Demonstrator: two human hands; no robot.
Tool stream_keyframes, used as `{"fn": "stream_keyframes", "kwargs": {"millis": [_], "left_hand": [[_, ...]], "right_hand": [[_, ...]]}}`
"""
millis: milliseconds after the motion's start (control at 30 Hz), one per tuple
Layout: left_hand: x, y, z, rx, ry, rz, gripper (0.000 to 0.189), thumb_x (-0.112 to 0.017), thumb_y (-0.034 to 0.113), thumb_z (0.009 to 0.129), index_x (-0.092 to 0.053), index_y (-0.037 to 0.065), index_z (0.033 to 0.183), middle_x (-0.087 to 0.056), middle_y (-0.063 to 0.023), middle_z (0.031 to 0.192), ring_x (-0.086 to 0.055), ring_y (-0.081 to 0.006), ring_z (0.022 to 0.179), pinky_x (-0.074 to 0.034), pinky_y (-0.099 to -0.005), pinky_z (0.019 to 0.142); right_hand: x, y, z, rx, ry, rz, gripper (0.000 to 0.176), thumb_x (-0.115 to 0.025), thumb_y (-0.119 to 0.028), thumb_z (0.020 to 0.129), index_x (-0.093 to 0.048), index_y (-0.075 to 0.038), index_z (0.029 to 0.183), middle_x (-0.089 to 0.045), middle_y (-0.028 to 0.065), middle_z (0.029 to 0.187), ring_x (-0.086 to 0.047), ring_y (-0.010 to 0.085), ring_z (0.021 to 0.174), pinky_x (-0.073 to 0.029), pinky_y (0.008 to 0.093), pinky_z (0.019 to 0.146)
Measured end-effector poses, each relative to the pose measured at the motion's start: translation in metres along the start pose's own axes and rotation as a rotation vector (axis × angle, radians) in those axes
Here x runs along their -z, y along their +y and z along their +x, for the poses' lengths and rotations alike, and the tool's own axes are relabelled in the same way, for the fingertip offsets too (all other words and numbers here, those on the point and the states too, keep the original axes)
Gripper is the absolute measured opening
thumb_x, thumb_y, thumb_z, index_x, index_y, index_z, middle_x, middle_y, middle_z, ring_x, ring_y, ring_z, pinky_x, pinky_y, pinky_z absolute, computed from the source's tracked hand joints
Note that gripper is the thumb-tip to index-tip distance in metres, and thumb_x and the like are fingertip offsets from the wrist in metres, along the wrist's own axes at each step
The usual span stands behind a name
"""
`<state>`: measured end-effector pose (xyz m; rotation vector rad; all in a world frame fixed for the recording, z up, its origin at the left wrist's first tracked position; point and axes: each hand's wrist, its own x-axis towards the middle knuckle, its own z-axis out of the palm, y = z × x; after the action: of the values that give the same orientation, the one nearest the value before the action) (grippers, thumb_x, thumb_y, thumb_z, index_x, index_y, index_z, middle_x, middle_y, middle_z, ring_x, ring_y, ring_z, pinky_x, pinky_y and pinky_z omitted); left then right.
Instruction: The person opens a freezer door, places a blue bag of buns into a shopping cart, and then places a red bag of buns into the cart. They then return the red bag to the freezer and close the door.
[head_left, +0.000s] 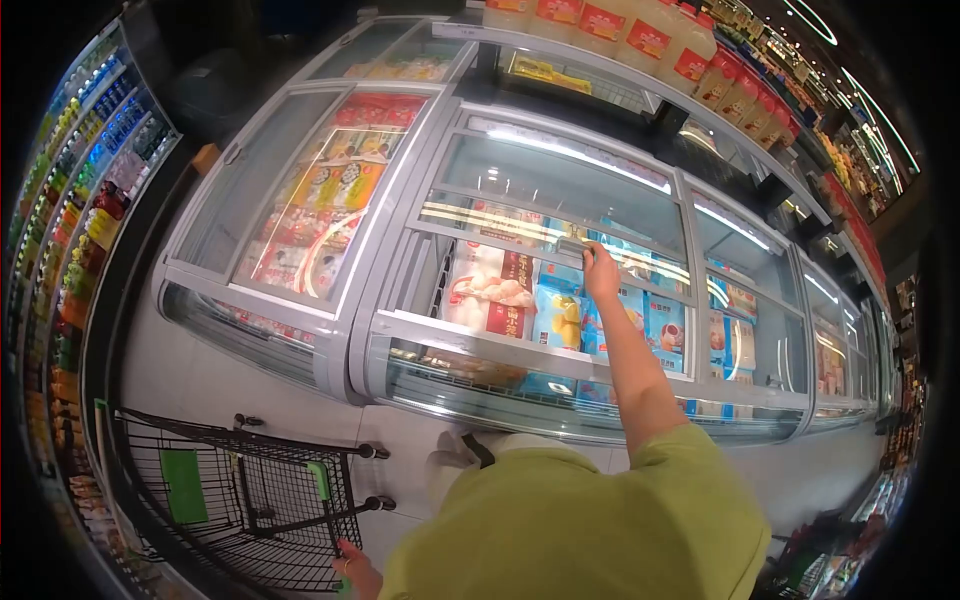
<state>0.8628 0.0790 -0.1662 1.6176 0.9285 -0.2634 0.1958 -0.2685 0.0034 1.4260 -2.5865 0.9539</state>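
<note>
My right hand reaches forward over a chest freezer, its fingers closed on the handle of the sliding glass lid. Below the lid's front edge, packs of frozen food show clearly: a red and white pack picturing round white pieces, a blue and yellow bag, and a blue bag to the right. At the bottom left, my left hand is wrapped round the handle of a black wire shopping cart with green panels. Its fingers are partly hidden.
Another freezer section with red and yellow packs adjoins on the left; more freezers continue right. Above runs a shelf with large red-labelled jugs. Bottled drinks fill a rack at far left. Grey floor lies between cart and freezer.
</note>
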Motion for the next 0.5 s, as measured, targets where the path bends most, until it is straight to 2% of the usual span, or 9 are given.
{"fn": "stream_keyframes", "kwargs": {"millis": [33, 67, 100, 133, 200, 233, 333, 367, 500], "left_hand": [[-0.002, 0.011, -0.014, 0.106, -0.047, 0.046, 0.042, -0.039, 0.027, 0.09, -0.055, -0.01, 0.103, -0.065, -0.0182, 0.093, -0.066, -0.0226, 0.08, -0.057, -0.0275, 0.064], [-0.007, 0.009, 0.001, 0.108, -0.047, 0.046, 0.042, -0.039, 0.027, 0.09, -0.055, -0.01, 0.103, -0.065, -0.0182, 0.093, -0.066, -0.0226, 0.08, -0.057, -0.0275, 0.064], [-0.001, -0.001, 0.008, -0.045, -0.085, 0.216, 0.042, -0.042, 0.027, 0.089, -0.054, -0.01, 0.102, -0.065, -0.0185, 0.092, -0.066, -0.0231, 0.079, -0.057, -0.0279, 0.063], [0.002, -0.001, 0.027, -0.208, -0.124, 0.389, 0.042, -0.045, 0.028, 0.088, -0.054, -0.01, 0.102, -0.065, -0.0188, 0.091, -0.066, -0.0236, 0.078, -0.056, -0.0282, 0.063], [0.001, -0.004, 0.055, -0.551, -0.201, 0.744, 0.042, -0.05, 0.029, 0.086, -0.054, -0.01, 0.1, -0.064, -0.0194, 0.089, -0.065, -0.0246, 0.077, -0.056, -0.0289, 0.061], [0.0, -0.007, 0.061, -0.733, -0.233, 0.936, 0.042, -0.053, 0.029, 0.085, -0.053, -0.011, 0.099, -0.064, -0.0197, 0.088, -0.065, -0.025, 0.076, -0.056, -0.0292, 0.061], [0.004, -0.006, 0.076, -1.274, -0.347, 1.515, 0.045, -0.062, 0.031, 0.082, -0.053, -0.011, 0.097, -0.063, -0.0206, 0.085, -0.065, -0.0265, 0.074, -0.055, -0.0302, 0.058], [-0.006, -0.022, 0.076, -1.136, 0.015, 1.317, 0.041, -0.067, 0.027, 0.081, -0.052, -0.01, 0.091, -0.06, -0.0183, 0.073, -0.062, -0.0267, 0.062, -0.051, -0.0344, 0.051], [-0.023, -0.034, 0.048, -1.073, -0.11, 1.291, 0.039, -0.067, 0.026, 0.081, -0.052, -0.009, 0.09, -0.06, -0.0177, 0.072, -0.061, -0.0258, 0.061, -0.051, -0.0339, 0.051]], "right_hand": [[-0.002, -0.004, -0.002, -0.001, -0.007, -0.002, 0.02, -0.056, -0.024, 0.087, -0.061, -0.011, 0.102, -0.065, 0.0137, 0.1, -0.061, 0.0359, 0.087, -0.048, 0.0461, 0.074], [-0.003, -0.008, 0.001, -0.036, -0.05, 0.007, 0.026, -0.056, -0.027, 0.087, -0.059, -0.011, 0.107, -0.062, 0.0161, 0.106, -0.06, 0.0365, 0.094, -0.047, 0.0461, 0.078], [-0.004, -0.012, 0.004, -0.067, -0.083, 0.019, 0.033, -0.057, -0.03, 0.087, -0.057, -0.01, 0.113, -0.06, 0.0185, 0.112, -0.058, 0.0371, 0.1, -0.047, 0.0461, 0.081], [-0.009, -0.016, 0.005, -0.07, -0.074, 0.02, 0.033, -0.057, -0.03, 0.087, -0.057, -0.01, 0.113, -0.06, 0.0185, 0.112, -0.058, 0.0371, 0.1, -0.047, 0.0461, 0.081], [-0.028, -0.012, -0.005, 0.03, 0.098, -0.12, 0.054, -0.058, -0.038, 0.085, -0.047, -0.007, 0.127, -0.047, 0.0237, 0.129, -0.049, 0.0386, 0.115, -0.044, 0.0437, 0.091], [-0.024, -0.017, -0.008, -0.026, -0.017, -0.06, 0.075, -0.057, -0.049, 0.084, -0.03, -0.004, 0.138, -0.032, 0.0269, 0.139, -0.039, 0.0411, 0.124, -0.037, 0.0435, 0.1], [-0.024, -0.034, -0.018, -0.09, 0.003, -0.132, 0.082, -0.054, -0.054, 0.084, -0.026, -0.002, 0.14, -0.033, 0.032, 0.136, -0.037, 0.0442, 0.125, -0.035, 0.0444, 0.102], [-0.026, -0.035, -0.016, -0.118, -0.017, -0.127, 0.09, -0.053, -0.06, 0.081, -0.021, -0.002, 0.142, -0.03, 0.0337, 0.137, -0.035, 0.0456, 0.126, -0.031, 0.0459, 0.104], [-0.032, -0.045, -0.015, -0.182, -0.017, -0.188, 0.095, -0.055, -0.059, 0.08, -0.014, -0.003, 0.144, -0.024, 0.0343, 0.14, -0.031, 0.0457, 0.128, -0.027, 0.0475, 0.106]]}}
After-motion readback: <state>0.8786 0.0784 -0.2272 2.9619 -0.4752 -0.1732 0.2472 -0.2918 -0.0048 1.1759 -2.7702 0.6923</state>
